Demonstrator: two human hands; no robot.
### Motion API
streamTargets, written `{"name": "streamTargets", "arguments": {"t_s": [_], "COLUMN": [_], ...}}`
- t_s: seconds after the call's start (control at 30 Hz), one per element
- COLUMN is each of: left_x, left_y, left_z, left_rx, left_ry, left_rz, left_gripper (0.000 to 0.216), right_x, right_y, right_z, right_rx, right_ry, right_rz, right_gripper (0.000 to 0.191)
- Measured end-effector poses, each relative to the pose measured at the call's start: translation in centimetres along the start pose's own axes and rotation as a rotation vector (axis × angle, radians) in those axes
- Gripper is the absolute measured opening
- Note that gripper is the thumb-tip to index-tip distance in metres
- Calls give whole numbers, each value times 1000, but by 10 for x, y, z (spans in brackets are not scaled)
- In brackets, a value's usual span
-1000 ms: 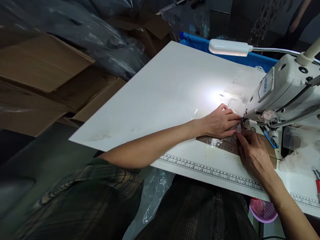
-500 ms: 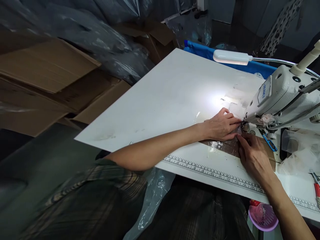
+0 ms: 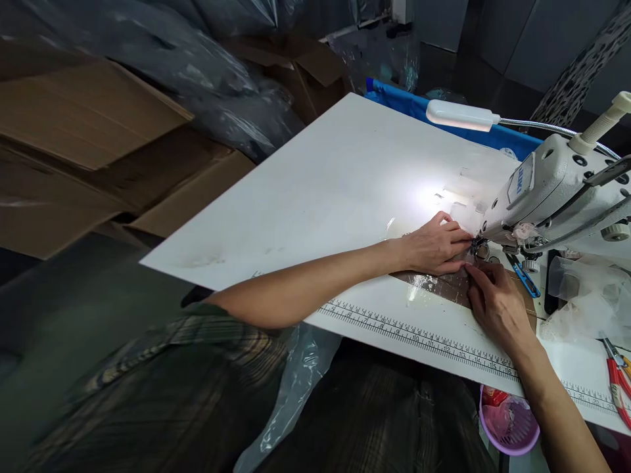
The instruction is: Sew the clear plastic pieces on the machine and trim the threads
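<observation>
At the needle end of a white sewing machine (image 3: pixel 547 177), both hands are close together on the white table. My left hand (image 3: pixel 436 244) lies palm down with its fingers spread toward the presser foot (image 3: pixel 477 246), pressing on a piece of thin, sheer fabric (image 3: pixel 467 258). Just in front of the foot, my right hand (image 3: pixel 497 299) pinches the near edge of that fabric between thumb and index finger. The fingertips of the two hands almost meet. Much of the fabric is hidden by the hands. A brown panel (image 3: pixel 456 290) is under them.
A blue cutter (image 3: pixel 523 276) and a heap of sheer white fabric (image 3: pixel 586 295) sit right of my right hand. Red-handled pliers (image 3: pixel 617 387) lie farther right. A measuring scale (image 3: pixel 419 338) runs along the table's front edge. A purple basket (image 3: pixel 513 437) hangs below; cardboard boxes (image 3: pixel 93 125) stand left.
The view has shifted slightly, bringing more of the pliers into sight. Both hands keep practically the same place at the presser foot.
</observation>
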State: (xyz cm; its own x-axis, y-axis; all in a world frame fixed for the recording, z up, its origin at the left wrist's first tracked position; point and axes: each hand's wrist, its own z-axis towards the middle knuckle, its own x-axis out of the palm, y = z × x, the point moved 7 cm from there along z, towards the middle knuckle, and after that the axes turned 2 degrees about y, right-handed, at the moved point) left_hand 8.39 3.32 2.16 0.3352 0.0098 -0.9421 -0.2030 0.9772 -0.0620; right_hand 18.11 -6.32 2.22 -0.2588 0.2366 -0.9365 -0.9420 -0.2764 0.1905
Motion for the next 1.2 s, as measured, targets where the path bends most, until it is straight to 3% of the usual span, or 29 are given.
{"name": "streamTargets", "arguments": {"t_s": [0.57, 1.07, 1.2], "left_x": [-3, 1, -2], "left_y": [-8, -3, -2], "left_z": [3, 2, -1], "left_rx": [2, 9, 5], "left_ry": [47, 83, 35], "left_rz": [162, 104, 82], "left_gripper": [42, 40, 41], "right_x": [-7, -3, -2], "right_y": [5, 1, -1], "right_z": [2, 0, 0], "right_rx": [-42, -28, -11], "right_ry": [-24, -40, -21], "right_rz": [-73, -31, -13], "right_gripper": [35, 36, 36]}}
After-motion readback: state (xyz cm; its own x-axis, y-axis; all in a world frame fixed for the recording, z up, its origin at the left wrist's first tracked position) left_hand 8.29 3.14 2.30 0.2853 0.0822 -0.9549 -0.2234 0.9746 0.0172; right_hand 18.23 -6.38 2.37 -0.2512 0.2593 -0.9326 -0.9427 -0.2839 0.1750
